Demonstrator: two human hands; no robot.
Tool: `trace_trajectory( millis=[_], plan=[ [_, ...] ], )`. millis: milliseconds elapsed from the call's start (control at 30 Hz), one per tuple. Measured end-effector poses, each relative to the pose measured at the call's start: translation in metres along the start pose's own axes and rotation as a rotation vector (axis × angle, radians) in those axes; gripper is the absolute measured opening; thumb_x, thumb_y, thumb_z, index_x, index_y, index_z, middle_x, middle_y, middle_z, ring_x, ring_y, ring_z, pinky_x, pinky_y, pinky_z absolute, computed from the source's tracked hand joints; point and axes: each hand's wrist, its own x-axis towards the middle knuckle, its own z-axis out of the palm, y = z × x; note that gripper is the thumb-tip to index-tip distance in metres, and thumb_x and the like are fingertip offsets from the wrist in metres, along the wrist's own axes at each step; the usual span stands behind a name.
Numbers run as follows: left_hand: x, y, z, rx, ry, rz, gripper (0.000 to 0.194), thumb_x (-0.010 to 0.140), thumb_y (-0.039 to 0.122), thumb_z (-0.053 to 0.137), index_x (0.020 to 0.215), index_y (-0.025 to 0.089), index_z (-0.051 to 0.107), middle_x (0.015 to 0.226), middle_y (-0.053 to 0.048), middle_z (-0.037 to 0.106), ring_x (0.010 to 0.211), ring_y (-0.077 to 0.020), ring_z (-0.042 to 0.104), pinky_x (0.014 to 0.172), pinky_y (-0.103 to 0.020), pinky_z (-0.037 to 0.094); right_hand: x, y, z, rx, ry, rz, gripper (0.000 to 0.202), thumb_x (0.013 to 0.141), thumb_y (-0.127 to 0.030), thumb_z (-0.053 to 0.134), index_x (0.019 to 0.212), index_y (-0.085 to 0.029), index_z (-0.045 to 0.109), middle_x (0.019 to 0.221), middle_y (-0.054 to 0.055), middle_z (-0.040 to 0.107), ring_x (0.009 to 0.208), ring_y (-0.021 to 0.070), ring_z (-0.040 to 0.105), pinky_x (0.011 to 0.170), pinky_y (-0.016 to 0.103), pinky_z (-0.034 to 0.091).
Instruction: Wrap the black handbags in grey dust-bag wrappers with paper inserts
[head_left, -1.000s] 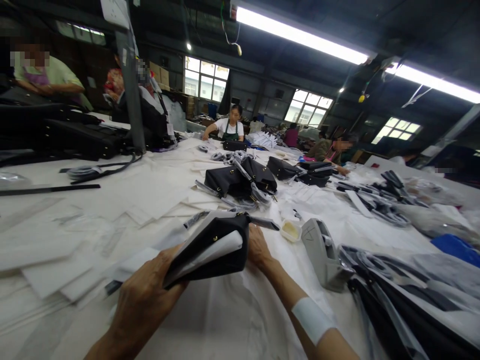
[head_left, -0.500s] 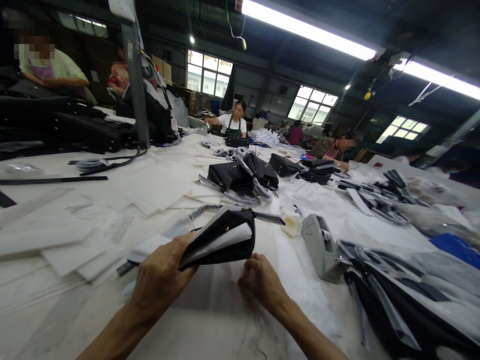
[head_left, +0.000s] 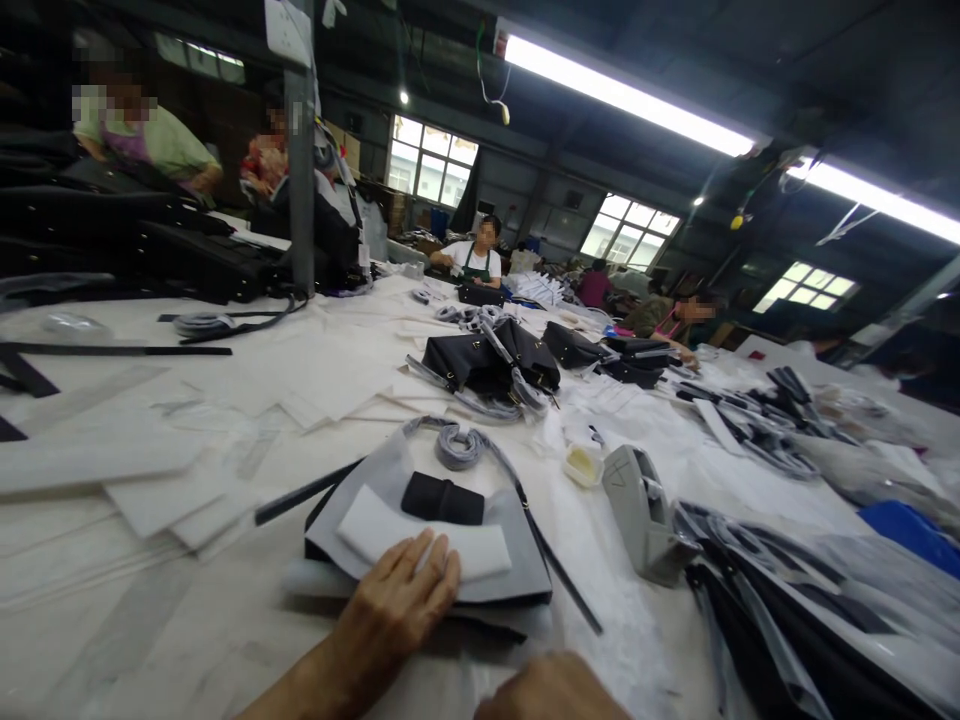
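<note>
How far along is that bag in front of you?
It looks partly done. The black bag has a grey sheet on top and a coiled strap in grey wrapping. The left hand is on the white pad. Perhaps left: the loose black strips sticking out both sides.

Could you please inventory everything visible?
Wrapped bag: one, black-grey, centre.
Pad: one, white, on it.
Roll: one, black, beyond pad.
Coil: one, grey, beyond roll.
Tape dispenser: one, grey, right.
Dish: one, yellowish, beside dispenser.
Other bags: several, black, around.
Sheets: many, white, left.
Plastic: one, blue, right.
Table: one, white, beneath.
Lights: two, white, overhead.
Windows: several, bright, back.
Post: one, grey, left.
People: several, varied clothes, background.
Left hand: one, on pad.
Right hand: one, bottom edge.
</note>
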Motion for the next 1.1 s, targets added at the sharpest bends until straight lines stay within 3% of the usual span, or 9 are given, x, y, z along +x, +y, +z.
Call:
trace_trajectory(
  millis=[67,133,200,333,400,533,733,933,1100],
  plan=[
    [-0.001,0.003,0.002,0.026,-0.018,0.014,0.034,0.103,0.017,0.033,0.116,0.018,0.064,0.115,-0.007,0.068,0.112,-0.0213,0.062,0.101,-0.035,0.041,0.022,0.013,-0.033,0.028,0.072,0.087,0.014,0.087,-0.020,0.064,0.079,-0.027,0.073,0.072,-0.005,0.074,0.061,0.0121,0.066,0.056,0.021,0.042],
    [0.003,0.004,0.003,0.049,-0.024,0.025,0.032,0.103,0.017,0.034,0.116,0.019,0.064,0.115,-0.007,0.067,0.111,-0.0212,0.062,0.099,-0.035,0.041,0.059,0.034,-0.058,0.120,0.153,0.283,0.015,0.090,-0.023,0.061,0.085,-0.025,0.075,0.084,-0.002,0.076,0.078,0.0137,0.069,0.070,0.021,0.045],
    [0.008,0.006,0.003,0.056,-0.017,0.022,0.032,0.103,0.016,0.034,0.115,0.019,0.064,0.115,-0.006,0.067,0.111,-0.0216,0.062,0.098,-0.035,0.041,0.099,0.062,-0.067,0.114,0.075,0.470,0.014,0.087,-0.021,0.063,0.084,-0.024,0.077,0.083,-0.002,0.076,0.082,0.0143,0.069,0.072,0.021,0.045],
    [0.008,0.013,0.008,0.052,-0.004,0.002,0.033,0.103,0.019,0.034,0.113,0.018,0.065,0.114,-0.006,0.067,0.112,-0.0223,0.061,0.101,-0.036,0.039,0.155,0.119,-0.045,0.051,-0.019,0.632,0.001,0.079,-0.016,0.074,0.080,-0.016,0.074,0.082,0.003,0.073,0.086,0.0206,0.069,0.076,0.028,0.049],
    [0.004,0.015,0.009,0.056,-0.018,-0.006,0.033,0.104,0.021,0.035,0.116,0.018,0.065,0.116,-0.007,0.067,0.114,-0.0228,0.060,0.103,-0.037,0.037,0.165,0.138,-0.028,0.039,-0.052,0.685,0.011,0.084,-0.024,0.075,0.089,-0.015,0.071,0.093,0.004,0.072,0.089,0.0206,0.068,0.080,0.034,0.053],
    [-0.001,0.015,0.006,0.053,-0.039,-0.007,0.036,0.105,0.027,0.037,0.134,0.025,0.058,0.121,-0.006,0.065,0.115,-0.0231,0.059,0.106,-0.038,0.035,0.164,0.153,-0.008,0.080,-0.067,0.723,0.019,0.093,-0.033,0.067,0.097,-0.015,0.066,0.098,0.003,0.068,0.086,0.0175,0.066,0.079,0.037,0.056],
    [-0.002,0.013,-0.001,0.107,-0.141,0.062,0.039,0.105,0.030,0.039,0.141,0.030,0.052,0.133,-0.006,0.060,0.119,-0.0249,0.057,0.105,-0.040,0.035,0.148,0.147,-0.022,0.214,0.140,0.621,0.007,0.077,-0.013,0.072,0.076,-0.016,0.065,0.076,-0.001,0.068,0.077,0.0143,0.064,0.070,0.024,0.046],
    [-0.005,0.019,0.004,0.071,-0.119,0.011,0.036,0.104,0.029,0.041,0.136,0.031,0.057,0.141,-0.004,0.056,0.124,-0.0271,0.055,0.106,-0.042,0.036,0.115,0.109,-0.049,0.378,0.298,0.495,0.007,0.078,-0.021,0.063,0.073,-0.018,0.060,0.079,0.001,0.072,0.073,0.0148,0.065,0.066,0.023,0.047],
    [-0.006,0.019,0.003,0.081,-0.101,0.010,0.035,0.103,0.030,0.044,0.135,0.031,0.058,0.140,-0.004,0.056,0.123,-0.0261,0.055,0.106,-0.041,0.037,0.073,0.070,-0.036,0.375,0.290,0.240,0.011,0.076,-0.012,0.056,0.076,-0.021,0.062,0.082,0.001,0.074,0.078,0.0166,0.068,0.075,0.027,0.050]
  ],
)
